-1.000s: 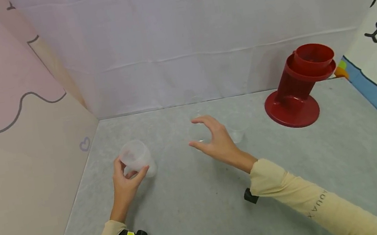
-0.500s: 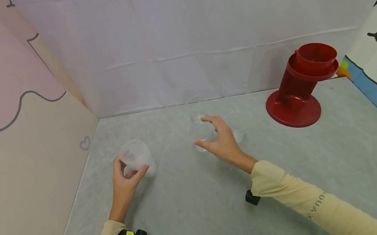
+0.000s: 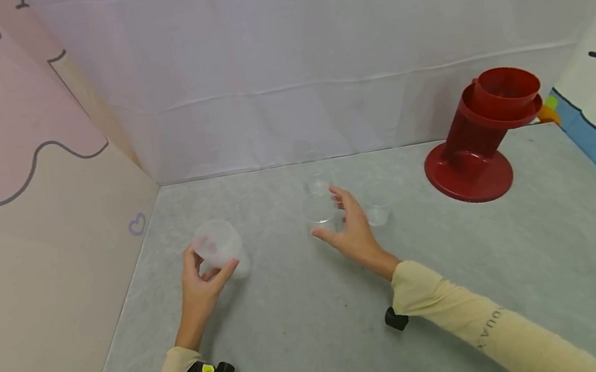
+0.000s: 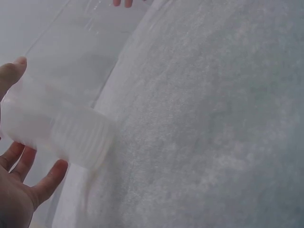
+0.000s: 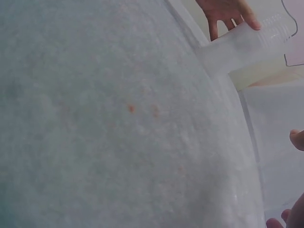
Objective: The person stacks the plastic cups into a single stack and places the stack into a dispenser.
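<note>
From the head camera, the left hand (image 3: 201, 288) holds a frosted plastic cup (image 3: 219, 249) tilted on the grey desk (image 3: 309, 338), thumb on one side and fingers on the other, near the left wall panel. The right hand (image 3: 352, 229) is spread, its grip released, with thumb and fingers either side of a clear cup (image 3: 319, 210) standing at mid-desk; whether they touch it I cannot tell. Another clear cup (image 3: 378, 207) stands just beside the hand on its far side, a small one (image 3: 317, 183) behind, and a red stand (image 3: 478, 136) well apart to the right. The clear cups are hard to see and look light, so a closing hand could easily knock one over or nudge its neighbour. In the left wrist view, the frosted plastic cup (image 4: 61, 128) shows a ribbed wall between thumb tip and fingers (image 4: 47, 183); the hold looks loose, and a thin wall squeezed unevenly could buckle or slip out. In the right wrist view, the desk (image 5: 118, 118) fills most of the picture, with the far hand and its cup (image 5: 247, 45) at the top; only fingertips (image 5: 298, 138) show at the right edge, so any contact there cannot be confirmed.
</note>
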Action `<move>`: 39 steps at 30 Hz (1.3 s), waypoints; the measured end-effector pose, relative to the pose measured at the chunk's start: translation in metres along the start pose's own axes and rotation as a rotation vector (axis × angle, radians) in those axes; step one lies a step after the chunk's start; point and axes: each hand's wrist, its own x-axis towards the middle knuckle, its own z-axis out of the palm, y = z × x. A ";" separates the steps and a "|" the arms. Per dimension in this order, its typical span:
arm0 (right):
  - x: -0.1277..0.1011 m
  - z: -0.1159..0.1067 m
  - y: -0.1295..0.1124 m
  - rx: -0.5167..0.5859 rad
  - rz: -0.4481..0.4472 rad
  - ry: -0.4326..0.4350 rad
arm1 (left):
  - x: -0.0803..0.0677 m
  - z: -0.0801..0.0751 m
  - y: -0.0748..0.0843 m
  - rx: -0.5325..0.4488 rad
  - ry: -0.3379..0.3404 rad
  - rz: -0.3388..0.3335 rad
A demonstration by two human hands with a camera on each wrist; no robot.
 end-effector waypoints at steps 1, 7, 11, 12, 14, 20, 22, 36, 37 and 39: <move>0.000 0.001 0.001 0.002 0.010 0.002 | 0.000 0.000 0.000 -0.002 0.002 0.000; 0.000 0.008 0.008 0.030 0.013 0.039 | 0.001 0.000 -0.003 -0.019 0.001 -0.004; 0.000 0.012 0.012 0.073 0.006 0.063 | 0.001 0.001 -0.004 -0.021 -0.005 0.003; 0.000 0.013 0.013 0.084 0.004 0.068 | 0.001 0.001 -0.004 -0.020 -0.006 0.004; 0.000 0.014 0.013 0.100 0.001 0.069 | 0.001 0.001 -0.004 -0.024 -0.007 0.003; -0.001 0.016 0.011 0.098 0.011 0.047 | 0.001 0.000 -0.004 -0.032 0.000 0.002; 0.000 0.016 0.010 0.098 0.012 0.036 | 0.001 0.000 -0.004 -0.034 -0.001 0.002; -0.001 0.009 -0.002 0.063 -0.012 -0.006 | 0.001 -0.001 -0.007 -0.054 -0.004 0.024; -0.001 0.008 -0.003 0.064 -0.017 -0.009 | 0.000 -0.001 -0.007 -0.054 -0.005 0.024; -0.001 0.007 -0.005 0.064 -0.023 -0.010 | 0.000 -0.001 -0.007 -0.050 -0.006 0.023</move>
